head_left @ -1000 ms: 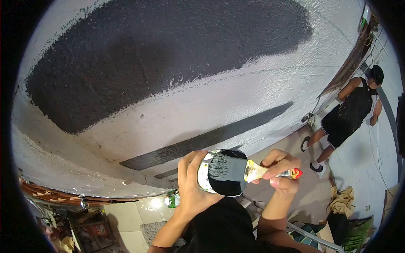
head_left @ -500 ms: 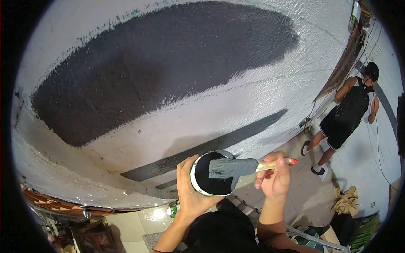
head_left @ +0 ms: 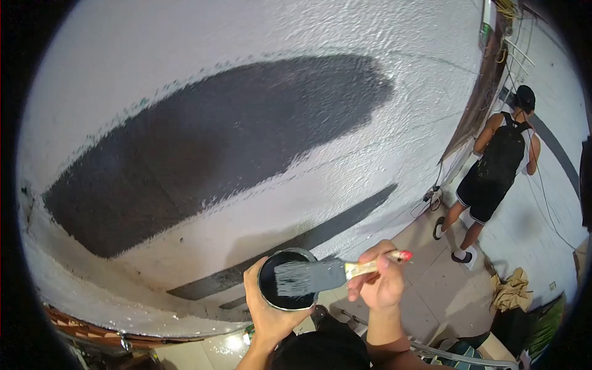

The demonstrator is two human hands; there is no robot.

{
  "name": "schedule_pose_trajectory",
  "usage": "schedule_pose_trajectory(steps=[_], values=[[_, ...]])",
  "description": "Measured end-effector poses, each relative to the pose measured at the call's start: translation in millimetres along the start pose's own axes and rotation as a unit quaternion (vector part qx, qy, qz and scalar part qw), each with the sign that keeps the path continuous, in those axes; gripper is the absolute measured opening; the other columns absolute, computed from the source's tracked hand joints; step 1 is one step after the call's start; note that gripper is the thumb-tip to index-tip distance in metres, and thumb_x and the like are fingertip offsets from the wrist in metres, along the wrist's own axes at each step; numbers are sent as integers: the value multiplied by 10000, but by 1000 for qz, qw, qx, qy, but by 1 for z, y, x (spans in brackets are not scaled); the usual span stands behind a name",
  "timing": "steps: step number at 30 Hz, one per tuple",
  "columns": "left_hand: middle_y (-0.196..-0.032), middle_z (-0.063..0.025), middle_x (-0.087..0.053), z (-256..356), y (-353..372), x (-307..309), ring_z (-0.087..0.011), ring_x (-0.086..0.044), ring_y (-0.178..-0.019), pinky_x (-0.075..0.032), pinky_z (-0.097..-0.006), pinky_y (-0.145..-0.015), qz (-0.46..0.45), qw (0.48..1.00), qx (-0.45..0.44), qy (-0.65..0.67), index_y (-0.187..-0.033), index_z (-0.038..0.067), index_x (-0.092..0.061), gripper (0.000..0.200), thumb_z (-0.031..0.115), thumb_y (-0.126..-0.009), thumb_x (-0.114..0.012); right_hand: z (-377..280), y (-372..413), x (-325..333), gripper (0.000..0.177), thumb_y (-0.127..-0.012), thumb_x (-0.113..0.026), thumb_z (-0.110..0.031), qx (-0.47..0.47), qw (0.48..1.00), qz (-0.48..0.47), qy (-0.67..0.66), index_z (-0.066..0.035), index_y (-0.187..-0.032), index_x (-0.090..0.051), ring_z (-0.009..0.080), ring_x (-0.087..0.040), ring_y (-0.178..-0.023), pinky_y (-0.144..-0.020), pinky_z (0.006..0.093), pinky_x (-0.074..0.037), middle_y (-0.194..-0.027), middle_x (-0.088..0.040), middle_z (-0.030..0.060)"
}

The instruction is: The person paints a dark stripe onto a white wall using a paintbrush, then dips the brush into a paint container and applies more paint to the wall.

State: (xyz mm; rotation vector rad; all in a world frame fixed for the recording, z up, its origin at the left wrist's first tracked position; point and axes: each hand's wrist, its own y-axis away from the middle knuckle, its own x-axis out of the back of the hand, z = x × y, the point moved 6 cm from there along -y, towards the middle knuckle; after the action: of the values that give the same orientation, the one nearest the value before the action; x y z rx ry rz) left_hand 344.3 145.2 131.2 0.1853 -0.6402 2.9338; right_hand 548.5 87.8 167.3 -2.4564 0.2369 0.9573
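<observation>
My left hand (head_left: 268, 314) is wrapped round a round paint container (head_left: 264, 285) with dark paint inside. Pinched by its handle in my right hand (head_left: 381, 280) is a wide paintbrush (head_left: 327, 275), its grey-coated bristles over the container's opening. Whether the bristles touch the paint or rim, I cannot tell. Beyond them, the white wall (head_left: 246, 222) carries a large dark grey painted shape (head_left: 228, 135) and a narrower grey stripe (head_left: 308, 237) below it.
At the right, a person (head_left: 502, 160) with a black backpack stands facing another white wall with a grey band (head_left: 558, 148). Crumpled brown paper (head_left: 512, 290) lies on the tiled floor (head_left: 425, 271). Cables hang near the corner, and a metal rail (head_left: 456, 356) runs along the bottom right.
The view has shifted, so the painted shape appears lower. Both hands, the container and the brush appear lower and further left. The bristles sit further across the container's opening.
</observation>
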Motion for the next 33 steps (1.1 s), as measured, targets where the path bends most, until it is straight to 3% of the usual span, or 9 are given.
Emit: schedule_pose_trajectory(steps=[2, 5, 10, 16, 25, 28, 33], values=[[-1192, -152, -520, 2, -1, -5, -273, -563, -1104, -455, -399, -976, -6, 1000, 17, 8, -1321, -13, -432, 1006, 171, -469, -933, -4, -3, -11, 278, -952, -529, -206, 15, 997, -33, 75, 71, -970, -523, 316, -652, -473, -387, 394, -563, -681, -646, 272], [-1184, -145, -530, 9, -5, -10, -254, -573, -1094, -459, -393, -971, -21, 1000, 19, 4, -1324, -9, -414, 1000, 157, -489, -939, -9, -5, -11, 225, -909, -568, -99, 14, 999, -45, 11, 109, -989, -539, 367, -685, -552, -504, 432, -604, -749, -665, 326], [-1188, -134, -536, 17, -14, -22, -244, -577, -1096, -457, -385, -977, -41, 997, 39, 58, -1318, -8, -402, 1010, 166, -489, -951, -16, -9, 3, 237, -890, -615, -103, 44, 998, -30, -31, 92, -976, -510, 347, -675, -503, -485, 455, -609, -690, -658, 313], [-1183, -140, -537, 14, -19, -30, -247, -575, -1101, -453, -391, -981, -45, 999, 8, -1, -1299, -15, -416, 994, 161, -480, -950, -20, -14, 4, 246, -840, -685, -49, 64, 998, -6, -11, 70, -959, -506, 327, -697, -534, -489, 448, -619, -689, -663, 302], [-1223, -145, -518, 11, -23, -38, -265, -553, -1136, -432, -404, -1005, -69, 994, 84, 26, -1333, -8, -373, 1030, 197, -507, -952, -38, -56, -11, 207, -909, -604, -102, 194, 977, 79, 37, 6, -1035, -480, 320, -693, -530, -467, 428, -620, -688, -665, 261], [-1262, -152, -487, 5, -19, -32, -275, -519, -1186, -395, -417, -1049, -67, 993, 90, -43, -1351, -5, -345, 1051, 216, -522, -951, -49, -74, -13, 211, -942, -582, -154, 246, 960, 116, 68, -21, -1049, -457, 282, -695, -555, -466, 398, -619, -713, -664, 217], [-1266, -155, -469, 1, -15, -27, -277, -517, -1183, -410, -415, -1038, -50, 993, 102, -35, -1355, -1, -339, 1070, 238, -512, -954, -68, -87, 4, 195, -969, -555, -181, 324, 918, 189, 128, -35, -1047, -452, 238, -649, -486, -452, 349, -592, -713, -670, 203]])
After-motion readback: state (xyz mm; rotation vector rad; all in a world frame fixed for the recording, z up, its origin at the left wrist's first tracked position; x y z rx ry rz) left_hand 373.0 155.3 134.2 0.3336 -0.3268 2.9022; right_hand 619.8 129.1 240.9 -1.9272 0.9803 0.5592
